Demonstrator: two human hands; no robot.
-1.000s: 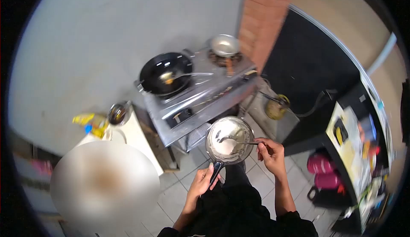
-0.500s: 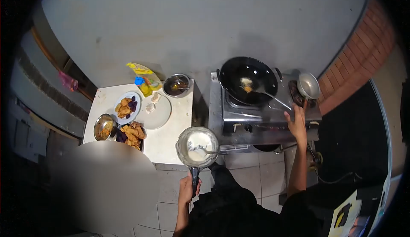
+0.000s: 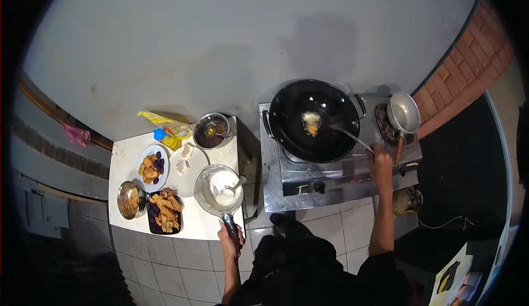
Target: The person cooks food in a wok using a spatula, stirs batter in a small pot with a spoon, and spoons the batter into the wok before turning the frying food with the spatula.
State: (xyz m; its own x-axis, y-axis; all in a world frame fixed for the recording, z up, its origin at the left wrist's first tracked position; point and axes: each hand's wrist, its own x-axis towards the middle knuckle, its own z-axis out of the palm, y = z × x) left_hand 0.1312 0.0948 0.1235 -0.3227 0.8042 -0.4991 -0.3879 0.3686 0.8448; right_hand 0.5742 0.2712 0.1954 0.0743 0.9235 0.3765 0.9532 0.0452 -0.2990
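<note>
My left hand (image 3: 231,237) is wrapped round the black handle of a metal pot (image 3: 205,197) with white batter and a spoon (image 3: 238,183) in it, over the front right corner of the white table. My right hand (image 3: 380,165) is closed on the handle end of a metal ladle (image 3: 355,139), whose head reaches into a black wok (image 3: 286,135) on the stove. A pale and golden piece of food (image 3: 311,123) lies in the wok, left of the ladle.
On the white table (image 3: 193,229) are a plate of fried food (image 3: 149,182), a black tray (image 3: 163,230), a metal bowl (image 3: 126,208), an oil pouch (image 3: 169,140) and a bowl of dark liquid (image 3: 203,141). A small saucepan (image 3: 405,113) rests on the right burner.
My right hand has closed on the ladle handle. The pot in my left hand is now over the table's corner. The view has shifted, and the blurred round shape at the lower left is gone.
</note>
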